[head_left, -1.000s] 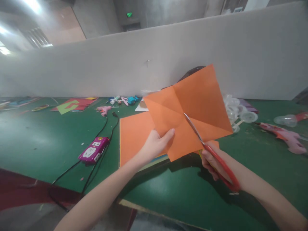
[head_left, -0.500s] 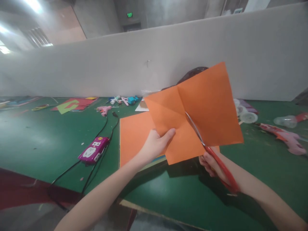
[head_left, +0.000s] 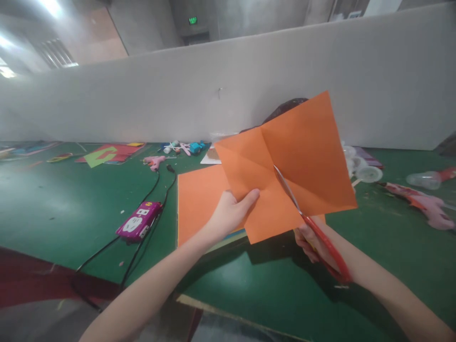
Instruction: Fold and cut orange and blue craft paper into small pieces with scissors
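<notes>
An orange sheet of paper point(head_left: 302, 152) with a crease down its middle is held up over the table. My left hand point(head_left: 231, 211) pinches its lower left part, thumb on top and the fingers hidden behind. My right hand point(head_left: 311, 240) is closed around the red handles of a pair of scissors point(head_left: 329, 251). One metal blade lies over the face of the sheet along the crease, and the cut runs up from the bottom edge. The other blade is hidden behind the paper. Beneath lies another orange sheet point(head_left: 199, 199), on a stack.
Left on the green table point(head_left: 228, 275) sits a purple power strip point(head_left: 139, 222) with black cords. A pink glue gun point(head_left: 154, 162) lies behind it, another pink glue gun point(head_left: 423, 204) at the right. Clear plastic cups point(head_left: 368, 173) stand near a white partition point(head_left: 160, 99).
The right part of the orange sheet has shifted slightly left. My hands and the scissors have barely moved.
</notes>
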`<state>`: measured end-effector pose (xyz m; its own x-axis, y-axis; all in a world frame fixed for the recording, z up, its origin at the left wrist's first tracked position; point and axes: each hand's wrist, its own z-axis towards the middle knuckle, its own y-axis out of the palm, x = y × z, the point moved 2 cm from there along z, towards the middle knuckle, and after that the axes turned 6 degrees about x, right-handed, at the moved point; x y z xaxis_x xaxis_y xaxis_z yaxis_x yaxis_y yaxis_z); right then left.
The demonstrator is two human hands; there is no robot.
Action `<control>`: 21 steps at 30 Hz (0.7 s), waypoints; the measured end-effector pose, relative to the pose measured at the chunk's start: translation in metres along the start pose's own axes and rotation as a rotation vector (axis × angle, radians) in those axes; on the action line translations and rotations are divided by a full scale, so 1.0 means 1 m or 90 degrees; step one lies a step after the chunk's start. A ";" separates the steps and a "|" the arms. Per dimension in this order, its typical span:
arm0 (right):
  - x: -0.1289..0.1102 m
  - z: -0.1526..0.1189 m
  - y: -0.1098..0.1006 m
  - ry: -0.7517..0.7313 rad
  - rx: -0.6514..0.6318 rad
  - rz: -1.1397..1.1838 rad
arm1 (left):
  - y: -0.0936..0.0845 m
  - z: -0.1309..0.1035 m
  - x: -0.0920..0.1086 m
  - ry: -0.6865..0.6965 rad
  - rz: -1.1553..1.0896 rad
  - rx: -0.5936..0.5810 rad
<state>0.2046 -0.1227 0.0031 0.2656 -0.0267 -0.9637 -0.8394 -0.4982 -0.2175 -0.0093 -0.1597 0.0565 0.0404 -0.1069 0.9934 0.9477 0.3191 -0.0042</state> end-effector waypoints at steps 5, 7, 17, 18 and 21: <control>-0.006 0.000 -0.003 -0.010 -0.003 -0.068 | -0.001 0.000 0.001 -0.005 0.013 -0.006; -0.005 0.000 -0.005 -0.016 -0.009 -0.092 | -0.001 0.000 0.002 -0.009 0.013 -0.009; -0.007 -0.010 -0.004 -0.055 0.002 -0.125 | 0.001 -0.001 0.004 0.002 0.022 -0.017; -0.010 -0.011 -0.004 -0.048 0.007 -0.141 | 0.001 -0.001 0.003 -0.001 0.020 -0.020; -0.020 -0.011 -0.003 -0.053 0.016 -0.172 | 0.002 -0.002 0.002 -0.010 -0.003 -0.035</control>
<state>0.2068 -0.1304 0.0242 0.4422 0.1762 -0.8794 -0.7555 -0.4552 -0.4712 -0.0072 -0.1611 0.0584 0.0315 -0.0929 0.9952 0.9639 0.2660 -0.0056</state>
